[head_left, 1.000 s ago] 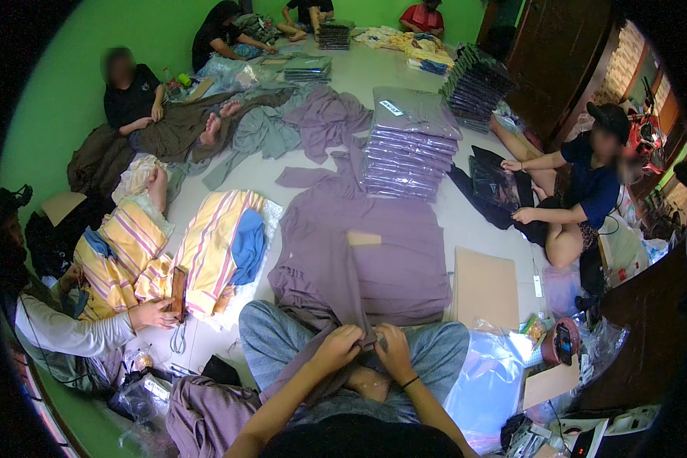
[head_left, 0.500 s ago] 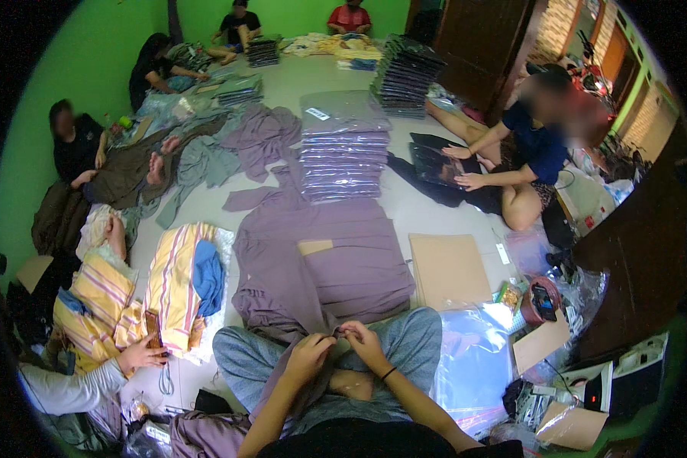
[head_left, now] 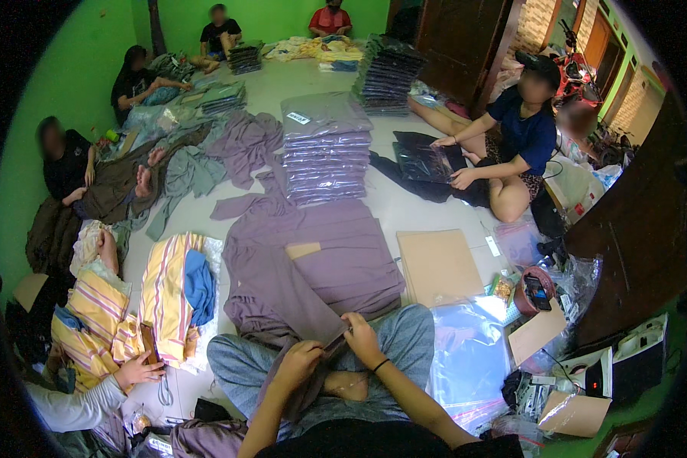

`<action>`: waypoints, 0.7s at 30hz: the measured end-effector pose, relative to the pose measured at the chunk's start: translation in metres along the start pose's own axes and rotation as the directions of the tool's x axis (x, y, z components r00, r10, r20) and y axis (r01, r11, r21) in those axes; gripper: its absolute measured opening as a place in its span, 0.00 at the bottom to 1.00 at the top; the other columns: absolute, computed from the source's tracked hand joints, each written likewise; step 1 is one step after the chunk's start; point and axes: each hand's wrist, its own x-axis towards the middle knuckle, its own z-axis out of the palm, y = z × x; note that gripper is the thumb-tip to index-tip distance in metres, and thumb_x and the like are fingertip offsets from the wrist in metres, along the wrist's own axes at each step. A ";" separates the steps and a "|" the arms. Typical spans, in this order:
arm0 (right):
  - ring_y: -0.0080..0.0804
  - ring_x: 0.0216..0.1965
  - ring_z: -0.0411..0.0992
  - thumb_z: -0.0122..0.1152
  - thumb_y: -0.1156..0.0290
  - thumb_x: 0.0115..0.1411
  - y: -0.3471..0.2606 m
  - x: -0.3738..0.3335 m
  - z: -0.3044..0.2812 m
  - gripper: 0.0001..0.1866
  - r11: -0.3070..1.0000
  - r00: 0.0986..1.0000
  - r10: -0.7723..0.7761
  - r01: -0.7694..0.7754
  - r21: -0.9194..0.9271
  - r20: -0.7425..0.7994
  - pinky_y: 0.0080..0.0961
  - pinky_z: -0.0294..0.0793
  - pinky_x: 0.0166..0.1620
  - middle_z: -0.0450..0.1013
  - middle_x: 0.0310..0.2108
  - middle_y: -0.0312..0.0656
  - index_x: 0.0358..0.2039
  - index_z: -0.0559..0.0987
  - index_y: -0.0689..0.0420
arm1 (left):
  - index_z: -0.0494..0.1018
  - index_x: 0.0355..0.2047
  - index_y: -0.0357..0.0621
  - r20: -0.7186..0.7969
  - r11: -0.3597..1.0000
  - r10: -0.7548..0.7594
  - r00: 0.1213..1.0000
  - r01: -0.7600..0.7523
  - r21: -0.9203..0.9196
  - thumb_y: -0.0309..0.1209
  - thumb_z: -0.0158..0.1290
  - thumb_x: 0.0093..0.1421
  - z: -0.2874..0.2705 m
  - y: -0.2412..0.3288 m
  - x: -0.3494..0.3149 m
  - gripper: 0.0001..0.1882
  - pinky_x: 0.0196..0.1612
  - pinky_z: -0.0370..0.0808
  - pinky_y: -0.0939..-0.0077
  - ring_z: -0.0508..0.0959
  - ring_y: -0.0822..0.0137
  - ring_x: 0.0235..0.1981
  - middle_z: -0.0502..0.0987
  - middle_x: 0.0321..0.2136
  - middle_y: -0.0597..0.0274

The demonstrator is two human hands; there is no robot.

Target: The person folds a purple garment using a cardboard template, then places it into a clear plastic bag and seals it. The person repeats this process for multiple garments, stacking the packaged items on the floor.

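A mauve-grey garment (head_left: pixel 320 263) lies spread on the floor before my crossed legs, and a part of it comes up over my lap. My left hand (head_left: pixel 301 361) is closed on that raised part, which looks like a sleeve or an edge. My right hand (head_left: pixel 361 340) pinches the same cloth a little farther right and higher, so a strip is drawn between the two hands. A small piece of brown cardboard (head_left: pixel 303 249) shows on the spread garment. Exactly what my fingertips grip is partly hidden.
Beyond the garment stands a tall stack of bagged mauve garments (head_left: pixel 327 164). To the right lie cardboard sheets (head_left: pixel 439 267) and clear plastic bags (head_left: pixel 469 366). Folded yellow striped cloth (head_left: pixel 168 286) is at left, beside another person's hand (head_left: pixel 139 372). Several people sit around the room.
My hands have moved slightly apart, the right one up, stretching the cloth between them. The view has shifted a little. The person at right has moved their hands on a dark bagged garment.
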 end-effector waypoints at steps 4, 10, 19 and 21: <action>0.28 0.31 0.68 0.44 0.82 0.47 0.027 -0.003 0.011 0.16 0.896 0.884 0.361 -0.417 0.154 0.296 0.24 0.69 0.32 0.67 0.33 0.45 0.40 0.66 0.59 | 0.68 0.29 0.41 0.096 0.996 -0.071 0.993 0.076 -0.048 0.21 0.44 0.45 -0.003 0.000 -0.001 0.09 0.38 0.67 0.67 0.70 0.54 0.34 0.70 0.31 0.55; 0.21 0.26 0.68 0.42 0.83 0.50 0.040 -0.006 0.031 0.16 0.783 0.954 0.220 -0.298 0.546 0.205 0.15 0.69 0.28 0.67 0.28 0.37 0.41 0.66 0.57 | 0.68 0.32 0.40 0.166 0.977 -0.185 0.969 0.199 -0.072 0.19 0.44 0.43 0.005 0.002 0.000 0.13 0.39 0.66 0.65 0.69 0.51 0.35 0.69 0.30 0.51; 0.20 0.22 0.66 0.51 0.78 0.47 0.020 -0.005 -0.002 0.11 0.919 0.939 0.266 -0.315 0.235 0.216 0.18 0.66 0.27 0.68 0.19 0.39 0.34 0.72 0.58 | 0.71 0.28 0.39 0.081 0.973 -0.228 0.970 0.229 -0.005 0.21 0.43 0.43 0.012 -0.003 -0.005 0.11 0.37 0.67 0.68 0.70 0.54 0.33 0.70 0.27 0.53; 0.21 0.22 0.66 0.51 0.78 0.46 0.020 -0.006 -0.001 0.11 0.925 0.938 0.269 -0.315 0.212 0.219 0.19 0.66 0.28 0.68 0.20 0.39 0.33 0.72 0.58 | 0.71 0.27 0.38 0.094 0.972 -0.233 0.968 0.232 0.020 0.21 0.44 0.43 0.014 -0.004 -0.007 0.09 0.37 0.67 0.68 0.70 0.54 0.32 0.69 0.26 0.53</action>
